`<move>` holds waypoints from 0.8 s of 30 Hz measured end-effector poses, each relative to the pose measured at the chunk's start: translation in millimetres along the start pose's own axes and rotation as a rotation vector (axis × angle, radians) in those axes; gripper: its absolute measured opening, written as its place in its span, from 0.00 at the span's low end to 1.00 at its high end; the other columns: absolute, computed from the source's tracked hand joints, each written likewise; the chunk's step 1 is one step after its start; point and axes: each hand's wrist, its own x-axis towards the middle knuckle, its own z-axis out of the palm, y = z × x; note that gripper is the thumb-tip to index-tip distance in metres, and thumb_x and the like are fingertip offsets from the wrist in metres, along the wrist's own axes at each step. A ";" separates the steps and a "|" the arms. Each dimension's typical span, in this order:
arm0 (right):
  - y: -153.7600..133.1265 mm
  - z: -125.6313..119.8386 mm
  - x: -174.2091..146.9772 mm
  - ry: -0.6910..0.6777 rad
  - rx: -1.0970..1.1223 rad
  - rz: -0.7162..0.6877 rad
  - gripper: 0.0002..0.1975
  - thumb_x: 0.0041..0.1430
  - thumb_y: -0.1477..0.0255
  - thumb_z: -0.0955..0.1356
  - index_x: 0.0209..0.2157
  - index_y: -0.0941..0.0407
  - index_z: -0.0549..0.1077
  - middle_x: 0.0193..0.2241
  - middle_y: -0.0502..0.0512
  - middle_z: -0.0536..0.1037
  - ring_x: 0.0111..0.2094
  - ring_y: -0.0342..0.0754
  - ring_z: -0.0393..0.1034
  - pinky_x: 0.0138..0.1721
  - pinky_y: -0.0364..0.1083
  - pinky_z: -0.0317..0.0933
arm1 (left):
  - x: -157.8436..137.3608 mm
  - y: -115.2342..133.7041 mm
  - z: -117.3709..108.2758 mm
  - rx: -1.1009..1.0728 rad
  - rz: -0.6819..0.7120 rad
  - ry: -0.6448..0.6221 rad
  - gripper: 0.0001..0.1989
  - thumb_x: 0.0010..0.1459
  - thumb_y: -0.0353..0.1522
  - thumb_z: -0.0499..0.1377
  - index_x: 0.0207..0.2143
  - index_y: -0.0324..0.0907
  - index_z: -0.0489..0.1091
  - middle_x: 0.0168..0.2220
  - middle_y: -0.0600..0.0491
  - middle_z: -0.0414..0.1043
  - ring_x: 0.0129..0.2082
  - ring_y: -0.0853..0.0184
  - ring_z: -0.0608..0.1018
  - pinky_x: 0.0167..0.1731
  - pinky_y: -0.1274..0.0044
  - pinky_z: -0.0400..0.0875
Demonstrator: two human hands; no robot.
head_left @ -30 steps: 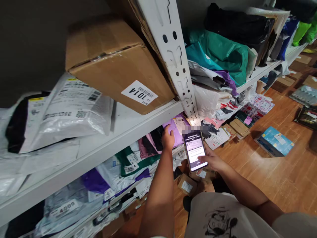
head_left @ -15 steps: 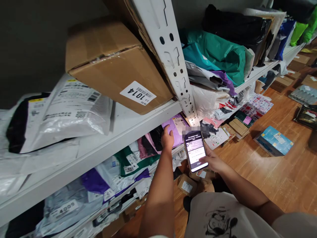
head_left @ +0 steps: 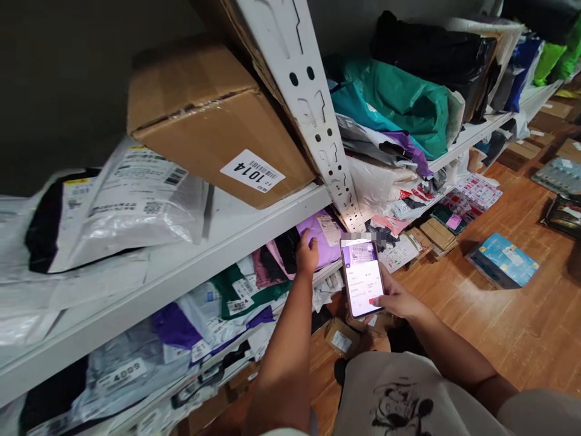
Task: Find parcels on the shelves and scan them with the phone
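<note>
My right hand (head_left: 397, 298) holds a smartphone (head_left: 363, 278) upright, its thumb over a red button low on the bright screen. A parcel label shows in the upper part of that screen. My left hand (head_left: 308, 254) reaches under the white shelf, thumb and forefinger apart, and rests against the front of a purple plastic parcel (head_left: 321, 237). This parcel carries a white printed label (head_left: 329, 230) on its top. Black and pink bags (head_left: 278, 257) lie just left of the hand.
Above my left arm, a shelf (head_left: 254, 227) bears a cardboard box (head_left: 200, 133) marked 1014 and a white mailer (head_left: 140, 200). A perforated post (head_left: 320, 121) rises beside the box. Bagged parcels fill the right-hand shelves. A blue box (head_left: 503, 260) stands on the wooden floor (head_left: 458, 333).
The phone screen has turned from a dark page to a mostly white one with a red button. The phone has shifted slightly right. My left hand stays at the purple parcel.
</note>
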 end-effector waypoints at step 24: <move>-51.8 -62.1 -100.9 0.018 -0.183 0.281 0.30 0.43 0.72 0.73 0.51 0.50 0.69 0.44 0.54 0.79 0.45 0.57 0.74 0.44 0.53 0.68 | -325.7 145.3 12.5 -1.625 -0.736 -0.438 0.34 0.53 0.53 0.62 0.57 0.47 0.68 0.57 0.44 0.71 0.52 0.51 0.76 0.44 0.63 0.76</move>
